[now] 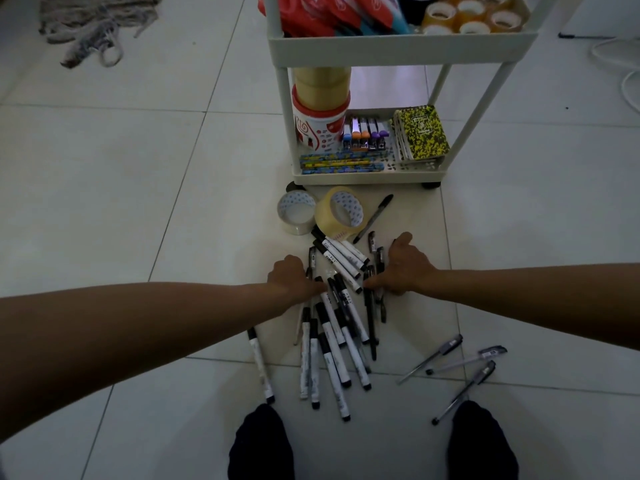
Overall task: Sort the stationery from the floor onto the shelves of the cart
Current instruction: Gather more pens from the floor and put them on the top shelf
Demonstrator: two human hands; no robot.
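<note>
A pile of white markers with black caps (332,341) lies on the tiled floor in front of the white cart (363,180). My left hand (294,277) rests on the pile's upper left, its fingers curled down and hidden behind the hand. My right hand (407,268) is on the pile's right side, thumb up, fingers curled round several black pens (371,306). Two tape rolls, one white (296,213) and one clear (337,213), lie between the pile and the cart, with a black pen (374,216) beside them.
Several grey gel pens (460,362) are scattered to the right and a single marker (259,365) to the left. The cart's lower shelf holds tape, staplers, pencils and notebooks (420,133); the upper shelf (398,46) holds red packets and tape rolls. A rag (97,26) lies far left.
</note>
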